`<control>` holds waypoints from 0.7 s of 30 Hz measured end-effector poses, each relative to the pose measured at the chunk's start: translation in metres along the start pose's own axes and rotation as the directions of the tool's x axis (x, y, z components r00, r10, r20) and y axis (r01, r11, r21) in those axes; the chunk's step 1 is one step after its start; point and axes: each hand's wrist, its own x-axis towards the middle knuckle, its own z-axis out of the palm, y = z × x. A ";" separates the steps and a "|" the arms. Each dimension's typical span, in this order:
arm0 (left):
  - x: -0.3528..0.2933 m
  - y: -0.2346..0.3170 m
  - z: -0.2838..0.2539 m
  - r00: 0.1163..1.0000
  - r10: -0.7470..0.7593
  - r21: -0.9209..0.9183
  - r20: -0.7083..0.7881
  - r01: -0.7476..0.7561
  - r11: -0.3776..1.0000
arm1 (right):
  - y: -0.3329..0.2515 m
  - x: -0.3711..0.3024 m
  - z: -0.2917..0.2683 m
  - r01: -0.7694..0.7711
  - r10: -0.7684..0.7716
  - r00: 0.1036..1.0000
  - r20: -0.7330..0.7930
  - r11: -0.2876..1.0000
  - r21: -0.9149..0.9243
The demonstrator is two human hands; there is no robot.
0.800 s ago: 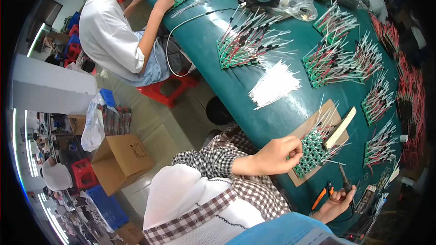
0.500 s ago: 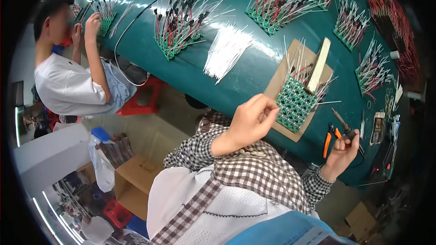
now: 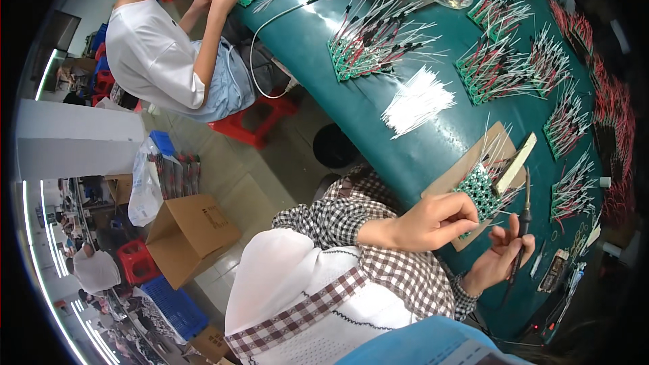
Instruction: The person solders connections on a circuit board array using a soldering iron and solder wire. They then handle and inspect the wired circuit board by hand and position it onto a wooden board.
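Note:
My left hand (image 3: 438, 223) is closed in a pinch at the near edge of a green circuit board panel (image 3: 475, 192). What its fingertips hold, if anything, is too small to make out. A soldering iron (image 3: 523, 220) is gripped in my right hand (image 3: 499, 261), its tip pointing up and away beside the panel. The panel lies on a brown cardboard sheet (image 3: 457, 168), partly hidden by my left hand. White and red wires rise from the panel's far side. Across that side rests a pale, flat bar (image 3: 518, 162).
Loose white wires (image 3: 419, 103) lie in a heap beyond the cardboard. Several wired green panels (image 3: 493, 71) stand around the green table (image 3: 304, 47). Bundled red wires (image 3: 612, 118) line the far right. A person in a white shirt (image 3: 159, 54) works at the left.
The whole view has swung, shifting the table's contents rightward. My right hand has raised the soldering iron beside the panel. My left hand now covers the panel's near edge, still pinched.

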 end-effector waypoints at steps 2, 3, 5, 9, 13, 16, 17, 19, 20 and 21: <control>0.008 0.012 -0.008 0.999 0.030 0.113 0.026 -0.033 0.993 | -0.004 0.003 0.002 0.034 -0.034 0.999 -0.007 0.996 0.083; 0.012 0.015 -0.011 0.995 0.055 0.202 0.079 -0.070 0.977 | -0.009 0.001 -0.007 0.069 -0.070 0.998 0.005 0.991 0.110; 0.010 0.005 -0.012 0.987 -0.162 0.199 -0.013 0.162 0.967 | -0.007 0.009 -0.014 -0.034 0.012 0.996 0.084 0.962 0.271; 0.000 -0.021 -0.013 0.930 -0.335 0.171 -0.154 0.359 0.918 | -0.016 0.018 -0.036 -0.102 0.107 0.994 -0.014 0.975 0.196; 0.003 -0.043 -0.001 0.910 -0.381 0.068 -0.162 0.395 0.916 | -0.020 0.024 -0.060 -0.161 0.169 0.970 -0.174 0.985 0.057; 0.009 -0.054 0.001 0.971 -0.224 0.367 -0.086 0.240 0.899 | -0.015 0.034 -0.068 -0.248 0.255 0.950 -0.182 0.967 0.059; 0.011 -0.056 0.001 0.967 -0.240 0.373 -0.088 0.256 0.892 | -0.014 0.038 -0.069 -0.281 0.289 0.945 -0.152 0.957 0.073; 0.012 -0.056 0.002 0.958 -0.275 0.405 -0.076 0.282 0.870 | -0.011 0.043 -0.064 -0.313 0.319 0.936 -0.151 0.948 0.060; 0.012 -0.059 0.003 0.959 -0.268 0.403 -0.090 0.281 0.871 | -0.009 0.044 -0.062 -0.295 0.296 0.949 -0.107 0.955 0.028; 0.012 -0.061 0.003 0.956 -0.278 0.412 -0.096 0.292 0.863 | -0.007 0.045 -0.060 -0.275 0.274 0.960 -0.057 0.962 -0.001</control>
